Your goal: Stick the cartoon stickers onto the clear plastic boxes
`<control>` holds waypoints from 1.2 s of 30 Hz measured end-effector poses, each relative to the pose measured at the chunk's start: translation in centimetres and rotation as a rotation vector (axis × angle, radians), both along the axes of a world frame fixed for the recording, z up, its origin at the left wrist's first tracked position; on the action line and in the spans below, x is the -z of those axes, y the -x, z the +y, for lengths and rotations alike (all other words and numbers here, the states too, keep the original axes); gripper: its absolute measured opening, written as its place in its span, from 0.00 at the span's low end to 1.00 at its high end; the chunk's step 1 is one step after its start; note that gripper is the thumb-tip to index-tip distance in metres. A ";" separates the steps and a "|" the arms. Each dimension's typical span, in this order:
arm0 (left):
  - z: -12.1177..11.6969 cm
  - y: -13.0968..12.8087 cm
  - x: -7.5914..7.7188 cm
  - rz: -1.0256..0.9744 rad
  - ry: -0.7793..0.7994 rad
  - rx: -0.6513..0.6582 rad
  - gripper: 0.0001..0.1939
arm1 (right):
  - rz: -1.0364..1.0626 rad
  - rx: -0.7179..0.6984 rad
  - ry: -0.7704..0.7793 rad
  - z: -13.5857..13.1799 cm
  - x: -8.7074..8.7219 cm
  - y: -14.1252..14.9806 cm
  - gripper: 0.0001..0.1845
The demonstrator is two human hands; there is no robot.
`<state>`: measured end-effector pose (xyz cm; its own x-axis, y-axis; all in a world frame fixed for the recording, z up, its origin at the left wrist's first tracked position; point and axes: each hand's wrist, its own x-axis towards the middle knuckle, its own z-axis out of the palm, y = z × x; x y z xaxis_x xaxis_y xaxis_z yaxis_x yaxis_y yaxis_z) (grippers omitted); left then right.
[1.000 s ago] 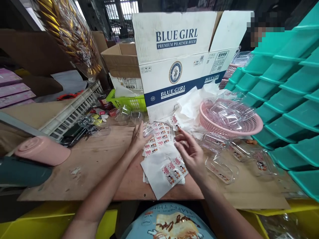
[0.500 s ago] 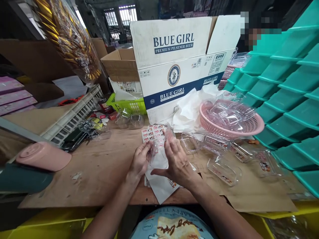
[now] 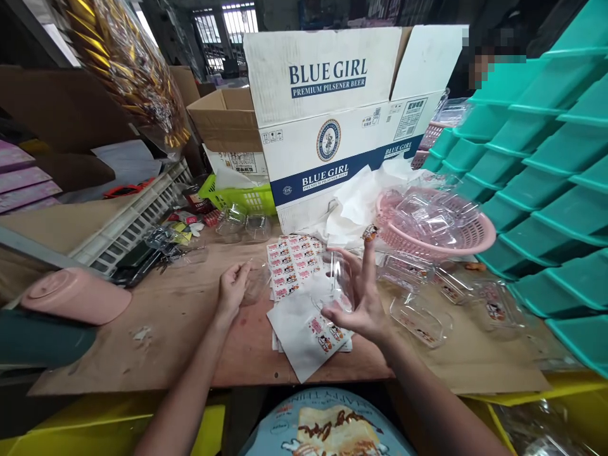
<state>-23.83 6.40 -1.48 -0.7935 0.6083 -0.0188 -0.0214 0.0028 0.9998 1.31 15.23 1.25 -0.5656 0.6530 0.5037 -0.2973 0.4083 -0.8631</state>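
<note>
My left hand (image 3: 232,290) pinches the edge of a thin clear plastic piece (image 3: 257,282), whose outline is faint against the wooden table. My right hand (image 3: 361,301) has its thumb and back fingers around a clear plastic container (image 3: 336,284). Its index finger points up, with a small printed sticker (image 3: 370,233) on the fingertip. Between the hands lie sticker sheets (image 3: 286,261) with rows of cartoon prints. A partly peeled white sheet (image 3: 295,335) rests on top at the front, a few stickers left on it. Whether the two plastic pieces are joined cannot be told.
Right of my hand lie several clear containers with stickers (image 3: 420,323), before a pink basket (image 3: 484,237) of more containers. Stacked teal bins (image 3: 551,221) line the right side. A white beer carton (image 3: 351,114) stands behind. A pink cup (image 3: 76,296) lies at left.
My hands have moved apart, the left going left with its plastic piece. My right hand has turned, index finger raised with the sticker on its tip. More of the sticker sheets shows.
</note>
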 end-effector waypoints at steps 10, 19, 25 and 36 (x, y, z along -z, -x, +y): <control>-0.6 -6.5 -4.9 -0.400 -0.075 0.688 0.21 | -0.025 -0.421 0.062 2.0 -0.3 0.9 0.75; 0.0 -10.3 -3.3 -0.953 -0.160 0.762 0.18 | -0.238 -0.550 0.036 4.2 0.3 -0.4 0.74; -0.4 -10.5 -4.6 -0.616 -0.294 0.590 0.10 | -0.201 -0.143 0.107 2.6 -0.8 -1.6 0.51; -0.7 -10.9 -2.6 -0.561 -0.282 0.466 0.19 | -0.064 -0.664 0.790 -2.8 0.2 -3.7 0.34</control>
<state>-12.92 5.73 1.09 -0.3725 0.9179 -0.1364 -0.5830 -0.1171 0.8040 5.00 12.45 1.04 -0.9435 0.3306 0.0231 -0.1995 -0.5110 -0.8361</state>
